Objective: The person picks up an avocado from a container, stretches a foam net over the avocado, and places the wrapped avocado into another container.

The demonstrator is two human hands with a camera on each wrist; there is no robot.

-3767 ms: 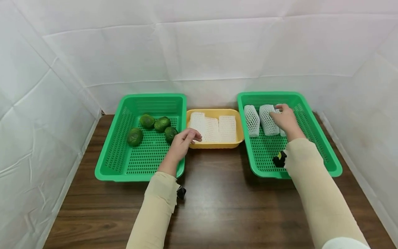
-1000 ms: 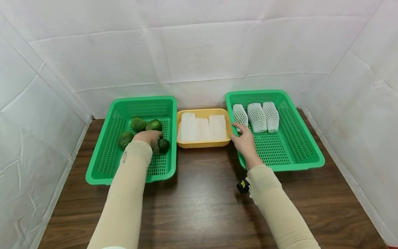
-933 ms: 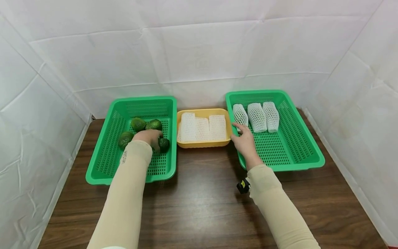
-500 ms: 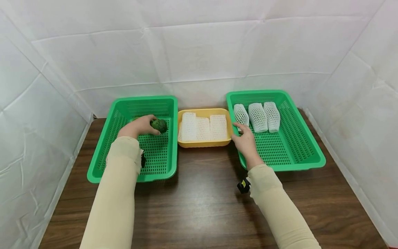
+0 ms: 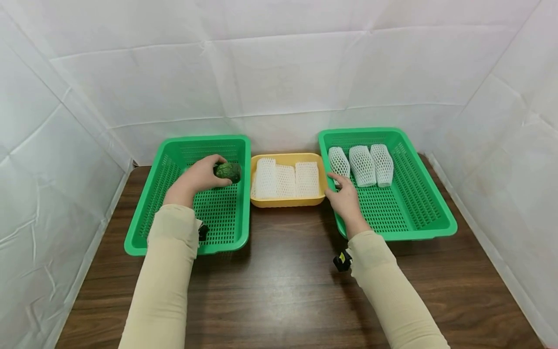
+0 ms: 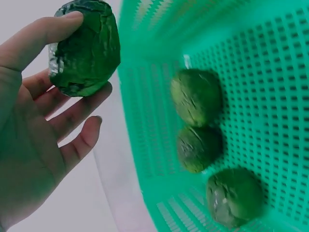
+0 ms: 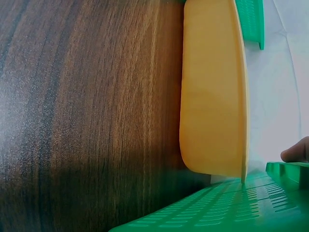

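Note:
My left hand (image 5: 202,175) holds a dark green, wrinkled avocado (image 5: 228,172) between thumb and fingers, raised over the left green basket (image 5: 152,206). Below it in the left wrist view, three more avocados lie in that basket: one upper (image 6: 197,96), one middle (image 6: 199,147) and one lower (image 6: 234,197). In the head view the hand and forearm hide them. My right hand (image 5: 346,199) is at the left rim of the right green basket (image 5: 429,213), fingers loosely extended and holding nothing. Only a fingertip (image 6: 99,118) of the left hand's little finger stands away from the fruit.
Between the baskets a yellow tray (image 5: 289,201) carries several white foam net sleeves (image 5: 285,180). Three fruits in foam nets (image 5: 362,166) lie side by side in the right basket. The baskets stand on a brown wooden table (image 5: 287,291), with white sheeting (image 5: 279,72) behind and beside.
My right hand has left the netted fruit and moved to the right basket's left rim. My left hand has reached into the left basket, gripped an avocado and lifted it, lately shifting slightly right.

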